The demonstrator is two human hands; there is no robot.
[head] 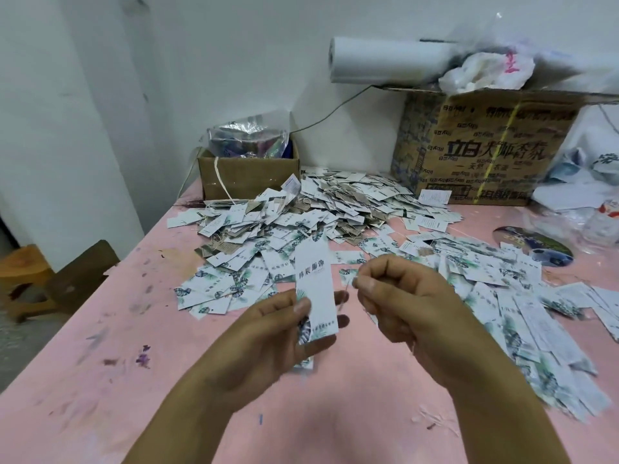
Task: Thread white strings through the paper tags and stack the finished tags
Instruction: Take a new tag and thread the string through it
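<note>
Holding one paper tag [315, 283] upright, the left hand [268, 329] pinches its lower end between thumb and fingers, well in front of the large printed carton [485, 145] and off to its left. The right hand [402, 296] sits just beside the tag on the side nearer the carton, thumb and forefinger pinched on a thin white string [345, 296]. The hands are close together but not touching. The string is not yet through the tag, and the punched hole cannot be made out.

Risks, as judged:
- The string end is limp and faint. It may buckle or miss the hole, particularly as the tag is gripped at the end away from its top.
- A hard pinch could crease the tag.
- The heap of tags [318, 202] at the foot of the carton is unsorted. A finished tag dropped there would be lost among the rest, and trailing strings could tangle.
</note>
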